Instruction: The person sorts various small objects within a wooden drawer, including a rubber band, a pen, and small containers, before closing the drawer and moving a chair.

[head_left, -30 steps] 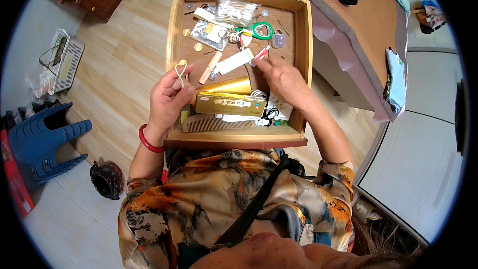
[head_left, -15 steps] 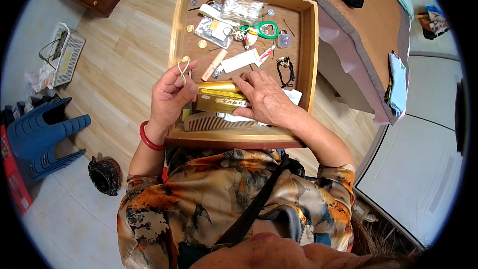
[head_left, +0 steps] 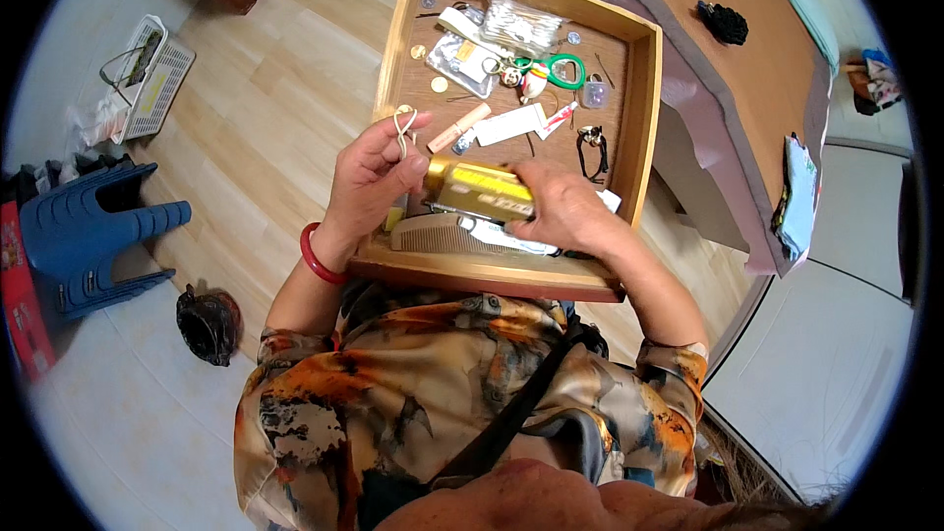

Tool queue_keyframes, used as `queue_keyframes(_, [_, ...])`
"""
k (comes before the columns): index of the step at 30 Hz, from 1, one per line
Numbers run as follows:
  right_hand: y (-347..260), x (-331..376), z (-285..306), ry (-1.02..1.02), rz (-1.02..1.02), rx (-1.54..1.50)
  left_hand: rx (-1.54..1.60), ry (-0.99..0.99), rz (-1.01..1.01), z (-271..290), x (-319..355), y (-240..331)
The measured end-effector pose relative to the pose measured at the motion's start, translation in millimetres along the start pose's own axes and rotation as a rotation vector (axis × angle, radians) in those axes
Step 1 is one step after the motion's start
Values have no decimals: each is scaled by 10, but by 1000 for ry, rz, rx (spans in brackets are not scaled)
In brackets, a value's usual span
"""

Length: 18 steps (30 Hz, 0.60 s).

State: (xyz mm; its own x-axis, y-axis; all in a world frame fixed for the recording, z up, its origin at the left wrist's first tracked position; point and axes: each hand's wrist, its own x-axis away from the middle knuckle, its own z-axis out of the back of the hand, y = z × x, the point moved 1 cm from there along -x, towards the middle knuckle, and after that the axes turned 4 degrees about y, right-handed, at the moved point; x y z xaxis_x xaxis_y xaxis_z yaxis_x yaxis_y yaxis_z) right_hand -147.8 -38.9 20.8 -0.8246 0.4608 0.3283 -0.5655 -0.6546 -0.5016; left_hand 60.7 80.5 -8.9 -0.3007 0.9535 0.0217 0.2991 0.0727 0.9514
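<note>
In the head view, one wooden drawer point(head_left: 388, 88) lay pulled out over the person's lap, and two hands worked at its near edge.

The left hand point(head_left: 369, 182) was at about 9 o'clock from the drawer's middle, with one red bangle point(head_left: 317, 258) on the wrist. Its grip was clenched: the thumb and fingers pinched one pale rubber band point(head_left: 403, 128), whose loop stood up above the fingertips. The same fingers also touched the left end of one gold box point(head_left: 477, 189).

The right hand point(head_left: 560, 216) was at about 5 o'clock from the drawer's middle. Its grip was closed over the right end of the gold box, grasping it from above, so the box was held between both hands, a little above the drawer's near part. Just under the box lay one tan comb point(head_left: 438, 233), at 6 o'clock.

Further inside the drawer I counted one green carabiner point(head_left: 560, 69) at 12 o'clock, one clear plastic bag point(head_left: 516, 25) just beyond it, one small wooden stick point(head_left: 459, 128) at 10 o'clock, and one black cord point(head_left: 590, 149) at 3 o'clock. Some coins lay scattered there; their exact number I could not tell.

On the floor, at 9 o'clock from the person, stood one blue plastic stool point(head_left: 84, 236), and one white basket point(head_left: 147, 79) lay at 10 o'clock.
</note>
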Motion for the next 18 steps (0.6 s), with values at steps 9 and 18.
queue_keyframes(9, [452,-294,368,192,-72,-150,0,2,-32,7,-17,-14])
queue_keyframes(18, [454,-650,465,299,-26,-139,27,65,3,-41,-7,18])
